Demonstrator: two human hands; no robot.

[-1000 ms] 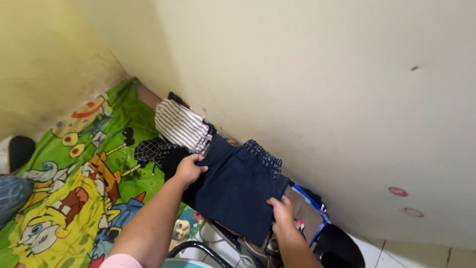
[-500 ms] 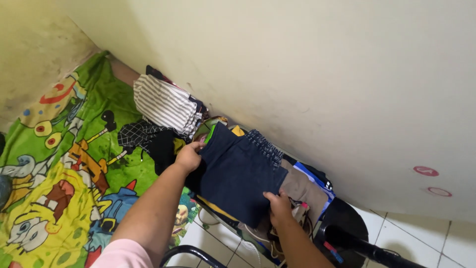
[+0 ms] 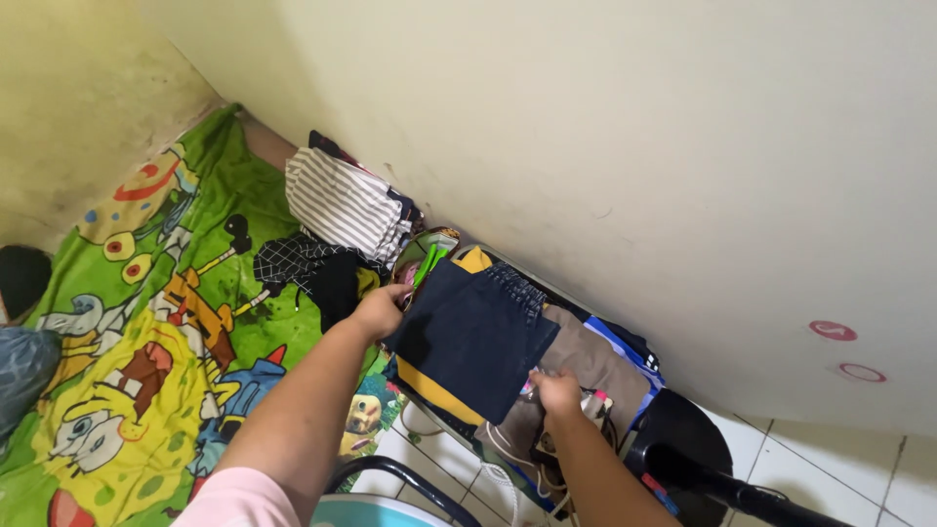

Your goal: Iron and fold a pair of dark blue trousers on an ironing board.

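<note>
A folded pair of dark blue denim shorts [image 3: 478,332] lies on a stack of clothes by the wall. My left hand [image 3: 379,312] grips the shorts' left edge. At the lower right corner, my right hand [image 3: 559,392] pinches the denim. Under the shorts a yellow garment [image 3: 429,385] and a brown one [image 3: 586,361] show. A folded striped garment [image 3: 342,205] sits further left along the wall.
A bright green cartoon-print blanket [image 3: 146,322] covers the bed at left, with a checked dark cloth [image 3: 298,263] on it. A black round object [image 3: 683,439] and a dark rod stand on white floor tiles at lower right. A cream wall [image 3: 634,146] rises behind.
The denim shorts have shifted slightly down and right onto the stack, exposing a yellow garment beneath. My right hand has moved a little lower. The camera view has swung.
</note>
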